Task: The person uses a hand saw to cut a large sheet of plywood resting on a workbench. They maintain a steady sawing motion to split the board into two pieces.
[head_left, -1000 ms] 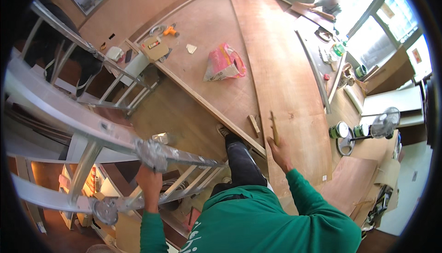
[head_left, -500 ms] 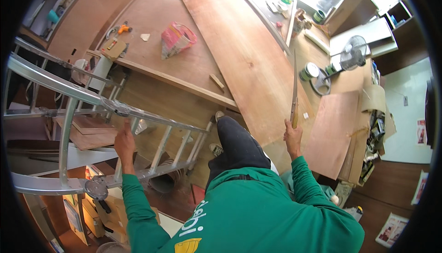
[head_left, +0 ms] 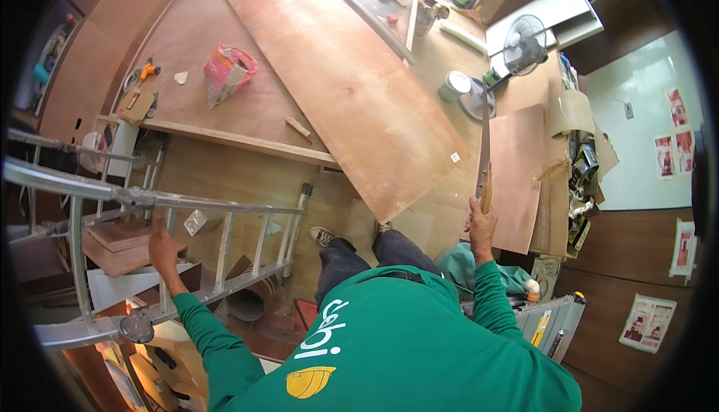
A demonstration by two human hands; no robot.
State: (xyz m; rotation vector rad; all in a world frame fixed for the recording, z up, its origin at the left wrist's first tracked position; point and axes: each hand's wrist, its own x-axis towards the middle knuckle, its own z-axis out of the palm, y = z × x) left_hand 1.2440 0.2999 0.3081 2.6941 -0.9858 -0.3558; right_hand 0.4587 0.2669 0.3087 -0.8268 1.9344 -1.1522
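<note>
My right hand (head_left: 481,230) is closed around the wooden handle of a handsaw (head_left: 485,138). Its long, narrow blade points up and away, seen nearly edge-on beside a thin plywood piece (head_left: 518,180). On the left, my left hand (head_left: 162,251) is closed at a rung of an aluminium ladder (head_left: 225,250), its fingers partly hidden. The ladder stretches across the left side, with hinge joints along its rails. Ahead of me, a long plywood sheet (head_left: 341,86) lies slanted over a wide wooden work surface (head_left: 180,22).
A pink-and-white bag (head_left: 228,75), an orange tool (head_left: 150,69) and a small wood offcut (head_left: 298,126) rest on the work surface. To the right stand a fan (head_left: 524,45) and a can (head_left: 454,86). A large tube (head_left: 247,303) lies beneath the ladder.
My body has turned, so the room has shifted left in view. Both feet now show on the floor. The handsaw stays in my right hand, and my left hand stays at the ladder.
</note>
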